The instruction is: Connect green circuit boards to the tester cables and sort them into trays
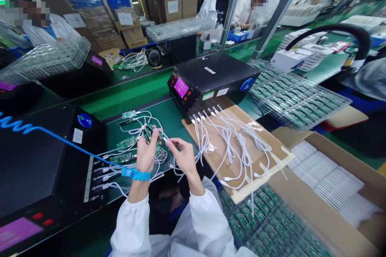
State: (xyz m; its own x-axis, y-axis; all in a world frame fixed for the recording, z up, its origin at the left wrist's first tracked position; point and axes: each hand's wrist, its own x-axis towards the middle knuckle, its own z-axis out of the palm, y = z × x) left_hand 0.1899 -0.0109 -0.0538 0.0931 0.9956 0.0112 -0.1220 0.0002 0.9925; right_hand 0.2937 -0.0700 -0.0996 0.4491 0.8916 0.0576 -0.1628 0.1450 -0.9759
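Observation:
My left hand (146,151), with a blue wrist strap (141,174) below it, is closed around green circuit boards (147,132) over the green bench. Just to its right, my right hand (182,153) pinches the white plug (164,137) of a cable at the edge of a board. More green boards (126,143) with white cables lie left of my left hand. Coiled white cables (202,146) rest to the right of my right hand, on and beside a cardboard sheet (220,144).
Black testers (211,74) (30,152) stand behind and at the left. Trays of boards (295,94) (268,221) are at the right and below the cardboard. A carton (325,204) holds white pieces. A blue coiled cord (69,141) crosses the left. People sit across the bench.

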